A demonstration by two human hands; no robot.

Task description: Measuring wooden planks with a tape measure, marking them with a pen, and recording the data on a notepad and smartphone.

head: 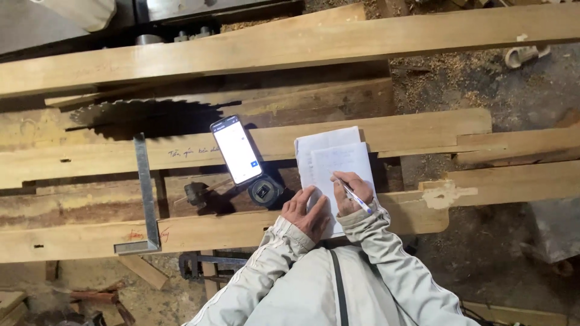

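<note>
The right hand (pixel 351 193) pinches a pen (pixel 356 198) on the white paper (pixel 331 157) — its tip touching. The left hand (pixel 307 211) lies flat, fingers spread, holding the paper's near edge — a phone (pixel 236 150) just left.

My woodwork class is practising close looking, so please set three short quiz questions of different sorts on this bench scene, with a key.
1. True or false: the right hand holds a pen over the sheets of paper.
2. What does the left hand rest on?
A. the phone
B. the sheets of paper
C. the metal square
3. Fill in: the lit phone leans with its lower end against a round black ____.

Key
1. True.
2. B; the palm lies flat on the paper's lower left part.
3. Tape measure, as far as its shape shows. The metal square lies further left on the planks, near the circular saw blade.
</note>
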